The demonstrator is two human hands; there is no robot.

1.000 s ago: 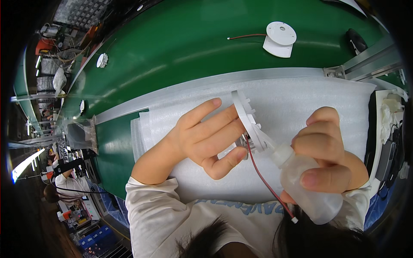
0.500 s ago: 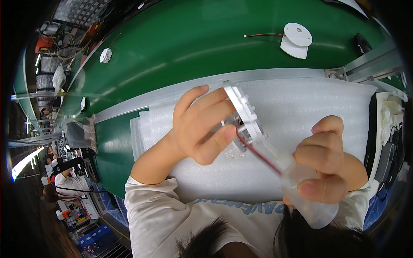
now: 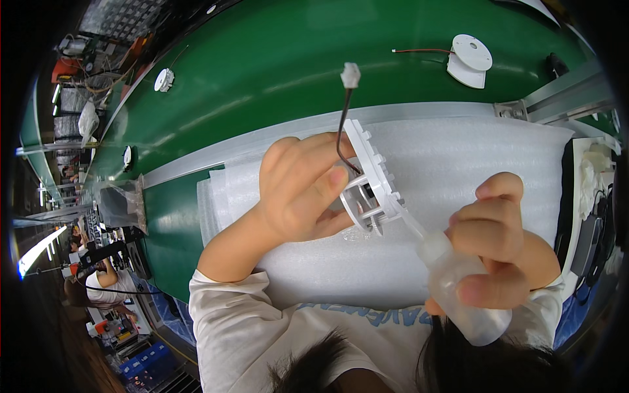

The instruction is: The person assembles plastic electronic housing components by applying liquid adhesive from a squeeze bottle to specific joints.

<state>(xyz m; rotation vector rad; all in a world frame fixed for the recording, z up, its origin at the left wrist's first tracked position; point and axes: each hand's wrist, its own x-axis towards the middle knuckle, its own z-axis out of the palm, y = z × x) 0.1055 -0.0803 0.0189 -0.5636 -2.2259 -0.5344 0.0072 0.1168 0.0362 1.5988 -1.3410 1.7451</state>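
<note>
My left hand (image 3: 298, 187) grips a white plastic assembly (image 3: 372, 171) on edge above the foam sheet. Two round plates joined by short posts make up this part. Out of it a dark cable (image 3: 341, 131) rises, ending in a small white connector (image 3: 350, 75). Closed around a translucent squeeze bottle (image 3: 462, 295) is my right hand (image 3: 491, 242). The bottle tilts so that its narrow nozzle (image 3: 411, 223) points up and left, its tip at the lower edge of the assembly; whether they touch I cannot tell.
White foam sheeting (image 3: 498, 157) covers the work surface under my hands. Beyond a metal rail (image 3: 419, 111) lies a green belt (image 3: 275, 59), carrying a white round part with a red wire (image 3: 470, 56) and a smaller white part (image 3: 164, 80). Another person (image 3: 111, 278) works at far left.
My left hand has turned the assembly, and its cable now stands up instead of trailing toward the bottle. Parts on the green belt have shifted right. My right hand has barely moved.
</note>
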